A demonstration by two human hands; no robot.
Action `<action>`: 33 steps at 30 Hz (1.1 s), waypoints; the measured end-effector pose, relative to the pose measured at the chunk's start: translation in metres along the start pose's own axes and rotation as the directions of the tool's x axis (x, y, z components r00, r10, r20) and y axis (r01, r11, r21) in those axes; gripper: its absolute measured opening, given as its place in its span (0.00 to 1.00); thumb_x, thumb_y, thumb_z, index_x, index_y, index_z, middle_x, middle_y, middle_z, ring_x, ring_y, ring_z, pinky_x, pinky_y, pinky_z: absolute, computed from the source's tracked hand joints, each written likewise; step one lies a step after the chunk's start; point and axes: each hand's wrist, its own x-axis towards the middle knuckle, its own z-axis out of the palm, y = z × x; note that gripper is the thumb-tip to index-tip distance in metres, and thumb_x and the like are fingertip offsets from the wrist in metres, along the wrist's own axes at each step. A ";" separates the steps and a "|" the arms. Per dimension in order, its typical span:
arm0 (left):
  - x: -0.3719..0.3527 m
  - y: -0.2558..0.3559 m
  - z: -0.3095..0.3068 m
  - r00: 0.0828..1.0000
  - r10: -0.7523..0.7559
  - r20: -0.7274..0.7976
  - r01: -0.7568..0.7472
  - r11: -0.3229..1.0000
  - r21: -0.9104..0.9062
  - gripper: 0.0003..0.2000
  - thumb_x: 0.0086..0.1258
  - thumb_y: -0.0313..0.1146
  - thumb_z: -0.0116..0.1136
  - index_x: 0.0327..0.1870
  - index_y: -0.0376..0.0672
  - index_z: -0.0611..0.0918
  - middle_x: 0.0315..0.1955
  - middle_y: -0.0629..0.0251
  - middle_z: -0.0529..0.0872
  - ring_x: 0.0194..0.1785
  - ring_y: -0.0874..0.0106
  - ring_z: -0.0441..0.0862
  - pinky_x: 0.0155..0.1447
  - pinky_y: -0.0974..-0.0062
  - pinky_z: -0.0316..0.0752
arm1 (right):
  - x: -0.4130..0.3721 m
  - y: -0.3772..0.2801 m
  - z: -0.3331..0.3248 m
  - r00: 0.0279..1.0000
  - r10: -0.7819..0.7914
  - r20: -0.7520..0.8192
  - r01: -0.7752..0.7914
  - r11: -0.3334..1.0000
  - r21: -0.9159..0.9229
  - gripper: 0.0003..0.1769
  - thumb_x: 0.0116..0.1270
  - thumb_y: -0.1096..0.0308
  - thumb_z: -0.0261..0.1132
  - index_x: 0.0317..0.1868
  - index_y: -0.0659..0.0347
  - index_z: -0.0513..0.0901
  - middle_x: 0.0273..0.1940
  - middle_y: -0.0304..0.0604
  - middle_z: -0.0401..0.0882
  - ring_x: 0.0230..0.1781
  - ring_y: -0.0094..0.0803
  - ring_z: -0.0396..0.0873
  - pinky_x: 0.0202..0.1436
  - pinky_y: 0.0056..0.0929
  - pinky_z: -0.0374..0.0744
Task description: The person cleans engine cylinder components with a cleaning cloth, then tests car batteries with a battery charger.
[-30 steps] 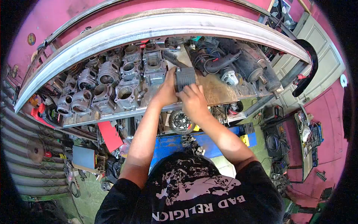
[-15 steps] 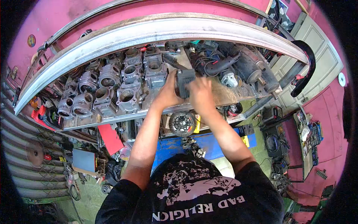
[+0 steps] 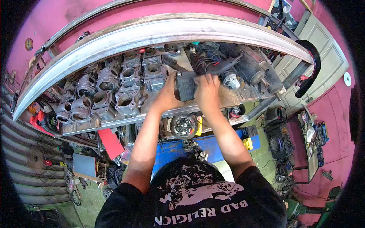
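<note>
Black cloth, a printed shirt [image 3: 194, 193], fills the nearest part of the view, with a round spoked part [image 3: 183, 126] beyond it, below the edge of the worktop [image 3: 230, 98]. Over that edge, the left hand [image 3: 166, 98] holds a dark ribbed block [image 3: 187, 89], its fingers part-open and curved along the left side, thumb spread near the lower end. The right hand [image 3: 207, 93] is at the block's right side, fingers bent and close together; whether they pinch it or only touch it, I cannot tell. Handling it well calls for a firm left hold, with light, even contact from the right so the block does not twist. Beyond, metal cylinders [image 3: 127, 99] stand in rows to the left and a dark canister [image 3: 249, 72] lies to the right, behind them a pale beam [image 3: 182, 28] and pink wall [image 3: 178, 8].
</note>
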 end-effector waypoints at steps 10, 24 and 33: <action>0.006 -0.002 0.000 0.998 0.031 -0.063 -0.027 0.998 0.064 0.64 0.36 0.36 0.87 0.81 0.36 0.58 0.71 0.43 0.75 0.73 0.51 0.76 0.76 0.59 0.72 | -0.058 0.013 -0.017 0.969 0.212 0.130 -0.237 0.946 0.220 0.12 0.59 0.80 0.66 0.44 0.62 0.87 0.43 0.54 0.83 0.49 0.57 0.76 0.57 0.51 0.74; -0.008 -0.011 0.039 0.986 -0.006 -0.169 -0.090 0.828 -0.554 0.49 0.48 0.37 0.87 0.75 0.35 0.74 0.58 0.64 0.88 0.60 0.75 0.82 0.70 0.71 0.75 | -0.067 0.022 0.009 0.878 0.457 0.141 -0.465 0.747 0.476 0.10 0.70 0.76 0.67 0.49 0.62 0.89 0.46 0.51 0.89 0.49 0.53 0.81 0.59 0.46 0.75; 0.010 -0.025 0.020 0.966 -0.227 -0.120 0.143 0.863 -0.484 0.42 0.65 0.48 0.78 0.76 0.36 0.74 0.64 0.58 0.86 0.65 0.71 0.81 0.70 0.71 0.74 | -0.033 0.018 0.008 0.971 0.239 0.020 -0.224 0.875 0.428 0.18 0.64 0.74 0.75 0.55 0.59 0.90 0.44 0.47 0.89 0.47 0.44 0.78 0.58 0.40 0.75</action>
